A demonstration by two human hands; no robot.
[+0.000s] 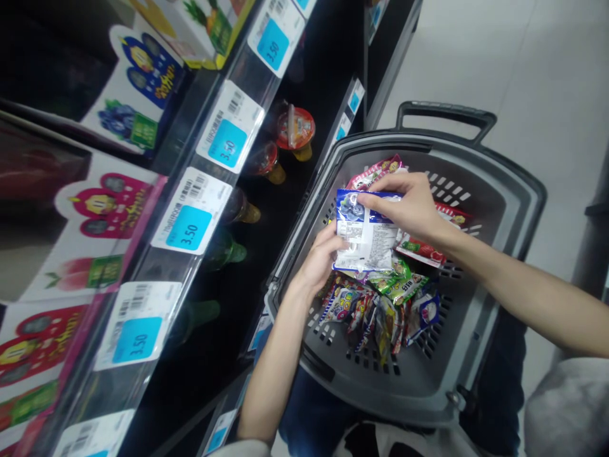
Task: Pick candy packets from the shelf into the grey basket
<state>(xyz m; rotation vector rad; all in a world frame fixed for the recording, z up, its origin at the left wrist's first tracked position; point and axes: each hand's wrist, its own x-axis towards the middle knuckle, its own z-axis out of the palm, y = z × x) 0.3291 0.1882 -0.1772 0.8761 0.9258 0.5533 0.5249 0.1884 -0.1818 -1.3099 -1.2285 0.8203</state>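
Over a grey shopping basket (480,368), a blue-and-white candy packet (364,238) with blueberries printed on it is held in both hands, its back with small print facing up. My left hand (321,260) pinches the packet's left edge, thumb on top. My right hand (409,203) grips its top right part between thumb and fingers. Several bright snack packets (375,317) lie in the basket below. A red packet (423,247) rests to the right, and a pink packet (375,171) pokes out behind my right hand.
A store shelf on the left carries price tags (189,219) and open display boxes (109,209) with fruit pictures. Small cups with orange-red lids (295,127) sit on a lower shelf. The basket's black handle (447,114) stands at its far end, above pale floor tiles (547,82).
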